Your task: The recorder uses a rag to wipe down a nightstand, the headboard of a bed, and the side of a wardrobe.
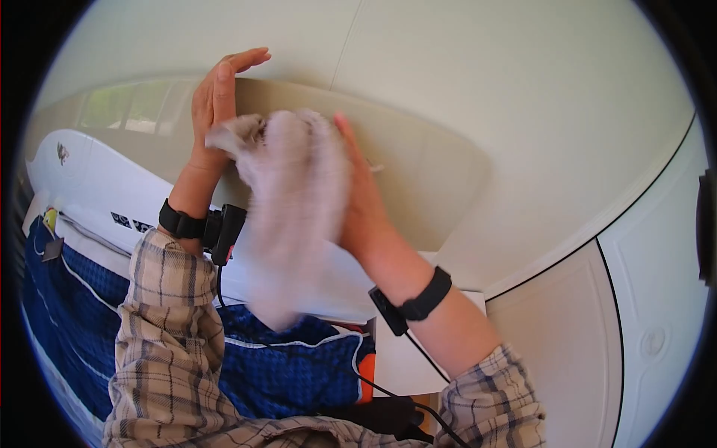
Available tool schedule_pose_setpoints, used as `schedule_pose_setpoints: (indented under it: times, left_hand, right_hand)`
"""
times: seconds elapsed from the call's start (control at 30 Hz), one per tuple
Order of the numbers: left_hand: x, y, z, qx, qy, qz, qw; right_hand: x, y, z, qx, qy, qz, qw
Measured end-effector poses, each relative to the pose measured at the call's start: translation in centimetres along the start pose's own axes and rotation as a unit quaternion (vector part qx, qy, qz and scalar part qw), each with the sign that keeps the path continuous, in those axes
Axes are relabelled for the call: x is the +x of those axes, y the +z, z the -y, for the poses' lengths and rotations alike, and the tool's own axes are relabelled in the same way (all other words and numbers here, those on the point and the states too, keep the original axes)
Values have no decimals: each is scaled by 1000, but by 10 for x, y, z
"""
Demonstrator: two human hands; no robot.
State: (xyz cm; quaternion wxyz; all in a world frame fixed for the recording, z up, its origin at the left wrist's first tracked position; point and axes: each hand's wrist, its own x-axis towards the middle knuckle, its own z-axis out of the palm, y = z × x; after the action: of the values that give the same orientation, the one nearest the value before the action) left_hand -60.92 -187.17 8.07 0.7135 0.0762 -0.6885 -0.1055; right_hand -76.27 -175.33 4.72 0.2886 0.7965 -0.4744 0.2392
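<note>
A pale, fuzzy cloth [297,185] hangs in front of a glossy beige panel [414,151] with a curved top edge. Motion blurs the cloth. My right hand [361,196] holds it from the right side, its fingers partly hidden behind the folds. My left hand [215,106] is raised by the panel's top edge, fingers extended and apart. One corner of the cloth lies close to the left palm; whether they touch is unclear. Below the panel a white curved board [101,162] bears stickers.
Dark blue fabric with white piping [285,369] lies nearest me, with an orange piece [367,372] at its edge. A white surface [409,358] stands at right, beside white panelled furniture [560,325]. Black cables [386,389] run from my wrist-worn devices. Behind is a pale wall [476,61].
</note>
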Motion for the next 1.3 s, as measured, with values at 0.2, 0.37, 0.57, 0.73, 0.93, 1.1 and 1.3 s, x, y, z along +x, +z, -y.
schedule_pose_setpoints:
  times: [0.2,0.37,0.57,0.73,0.93,1.1,1.3]
  left_hand:
    - [3,5,9,13,13,24,1000]
    - [2,4,8,45,-8,43,998]
    - [-28,35,-16,47,-5,20,999]
    - [-78,63,-119,-449,-321,211,806]
    - [-96,35,-154,-654,-480,88,578]
    - [-98,-16,-139,-646,-536,-109,532]
    - [-34,-212,-68,-561,-271,-147,768]
  right_hand:
    - [-23,-43,-42,-134,147,34,979]
    - [-108,-61,-90,-159,247,-75,953]
    - [-86,-79,-64,-203,205,-97,953]
    - [-74,-84,-15,63,233,-108,964]
    - [-53,-119,18,245,211,192,927]
    - [-74,-107,-4,292,61,193,935]
    - [-79,-103,13,425,179,216,861]
